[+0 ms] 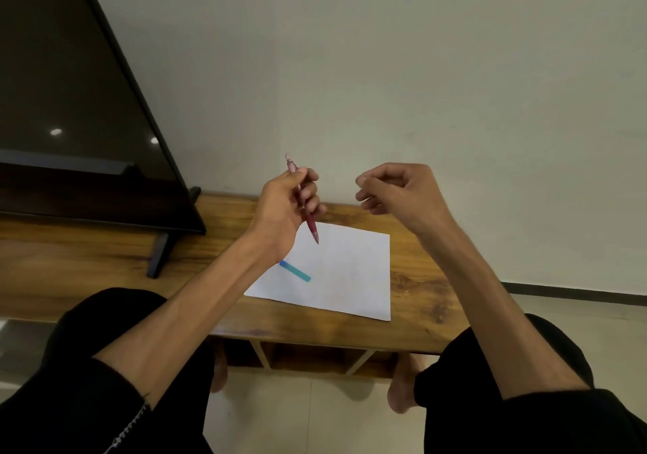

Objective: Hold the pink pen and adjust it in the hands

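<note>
Left hand point(285, 205) grips slim red pen point(304, 201) above flat, seemingly blank white paper point(350, 271).

Both forearms bare to the elbow, black sleeves point(560, 415) pushed up. Black trousers point(87, 317) over both knees, thin silver metal chain point(129, 429) hanging at left sleeve edge. Feet bare point(399, 394) on the floor.
</note>
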